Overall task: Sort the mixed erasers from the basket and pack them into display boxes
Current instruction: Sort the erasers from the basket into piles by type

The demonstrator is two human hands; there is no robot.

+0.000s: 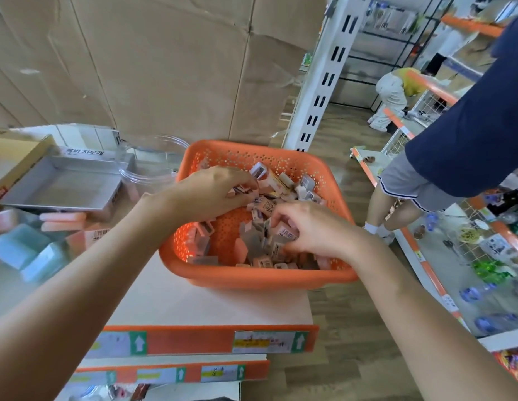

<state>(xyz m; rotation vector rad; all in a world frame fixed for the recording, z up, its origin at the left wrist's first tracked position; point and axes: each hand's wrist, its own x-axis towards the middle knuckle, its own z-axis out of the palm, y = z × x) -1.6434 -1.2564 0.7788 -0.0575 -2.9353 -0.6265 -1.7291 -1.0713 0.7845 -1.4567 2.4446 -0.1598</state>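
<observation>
Nearest is the orange price strip (205,340) along the edge of the white shelf (194,302). The basket (252,277) stands on this shelf, right of centre.

Step in hand: picking and sorting inside the basket; packing has not begun.

- Right hand (318,230): at the near-right of the pile, fingers curled narrow, pinching 1 barcode-labelled eraser (287,233).
- Left hand (214,192): at the far-left of the pile, fingers curled over several erasers (269,204) and gripping a few (exact count hidden under the fingers).
- The erasers lie loose and mixed, heaped toward the right half of the basket; bare mesh shows at the left.

Next move, as judged: lift the gripped pieces clear of the rim, carry them left, and lay matching types flat in the silver display box (63,186), which sits open and left of the basket.

Near left of that box lie pink blocks (63,219) and pale blue boxes (23,250). A clear tub (153,169) stands between box and basket, farther back.

Room: cardboard sheets (165,68) form the far wall. A slotted white upright (324,73) rises to the right. A 2nd person (469,140) stands close at right by low wire shelves; a 3rd (393,94) crouches far off.
</observation>
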